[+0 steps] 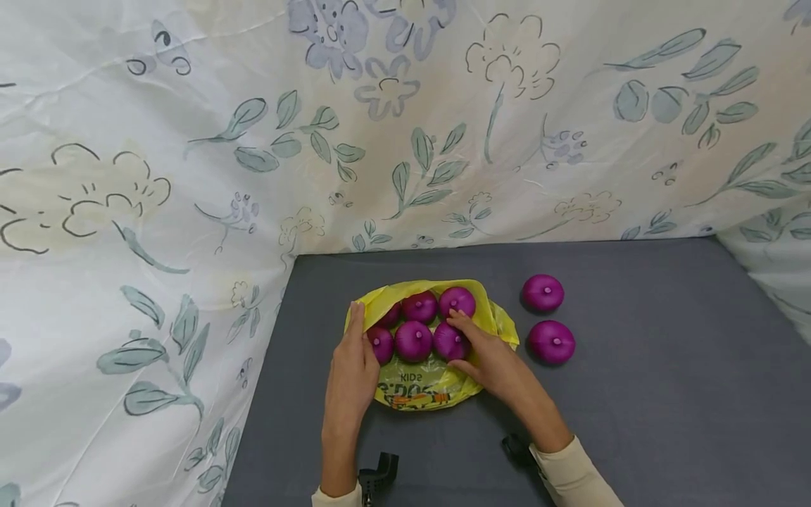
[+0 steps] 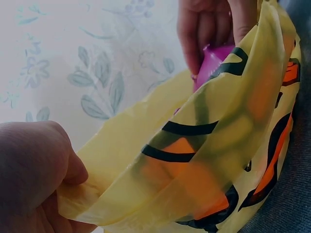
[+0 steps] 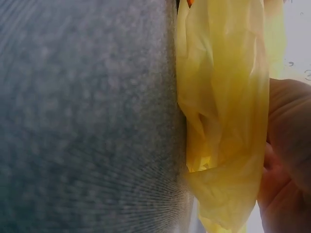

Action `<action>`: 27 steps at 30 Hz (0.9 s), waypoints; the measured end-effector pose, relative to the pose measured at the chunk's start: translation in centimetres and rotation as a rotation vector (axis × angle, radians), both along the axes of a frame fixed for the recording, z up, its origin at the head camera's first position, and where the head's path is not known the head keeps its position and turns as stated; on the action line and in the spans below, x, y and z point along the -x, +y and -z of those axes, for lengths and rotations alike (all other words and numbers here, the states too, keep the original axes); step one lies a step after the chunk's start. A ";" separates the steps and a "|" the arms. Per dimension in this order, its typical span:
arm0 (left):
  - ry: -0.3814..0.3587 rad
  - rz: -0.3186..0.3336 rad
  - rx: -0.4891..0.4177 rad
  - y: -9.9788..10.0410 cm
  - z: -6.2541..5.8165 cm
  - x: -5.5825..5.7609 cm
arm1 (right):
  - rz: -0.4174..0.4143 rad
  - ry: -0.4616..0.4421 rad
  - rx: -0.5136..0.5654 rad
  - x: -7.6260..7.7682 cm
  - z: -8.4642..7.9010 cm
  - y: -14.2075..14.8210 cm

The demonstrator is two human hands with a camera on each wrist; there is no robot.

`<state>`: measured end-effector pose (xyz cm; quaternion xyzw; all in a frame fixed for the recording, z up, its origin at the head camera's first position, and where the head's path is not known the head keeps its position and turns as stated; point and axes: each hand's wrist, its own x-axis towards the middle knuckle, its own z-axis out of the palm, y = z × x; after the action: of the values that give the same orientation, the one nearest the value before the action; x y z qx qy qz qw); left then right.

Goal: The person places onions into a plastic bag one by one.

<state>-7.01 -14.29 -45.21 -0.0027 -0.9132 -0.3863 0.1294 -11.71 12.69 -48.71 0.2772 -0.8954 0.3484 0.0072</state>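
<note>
A yellow plastic bag (image 1: 437, 380) with printed lettering lies on the dark table, its mouth spread wide. Several round purple onions, glossy with a small nub on top, sit inside it, one of them (image 1: 414, 341) near the middle. My left hand (image 1: 351, 373) pinches the bag's left rim between thumb and fingers, as the left wrist view shows. Inside the mouth, my right hand (image 1: 497, 359) holds another onion (image 1: 448, 343) at the right side, fingers over its far side and thumb at the near side. In the right wrist view, crumpled bag film (image 3: 228, 107) hides most of that hand.
Two more purple onions stand on the table right of the bag, one farther back (image 1: 543, 293) and one nearer (image 1: 552, 342). A floral cloth (image 1: 405, 162) hangs behind the grey tabletop (image 1: 665, 373) and along its left side.
</note>
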 end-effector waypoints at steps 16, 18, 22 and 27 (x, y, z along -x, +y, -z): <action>0.006 -0.008 -0.014 0.1 -0.1 0.0 | 0.062 0.076 0.011 0.1 -1.1 0.4; 0.006 -0.008 -0.013 0.1 -0.1 0.0 | 0.075 0.095 0.023 0.2 -1.3 0.5; 0.002 -0.012 -0.011 0.1 -0.1 0.0 | 0.107 0.133 0.064 0.2 -1.7 0.7; 0.001 -0.015 -0.006 0.2 -0.2 0.0 | 0.169 0.153 0.111 0.2 -2.2 1.1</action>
<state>-7.04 -14.13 -45.04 0.0042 -0.9119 -0.3883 0.1330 -11.88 13.83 -46.54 0.2256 -0.8918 0.3734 0.1199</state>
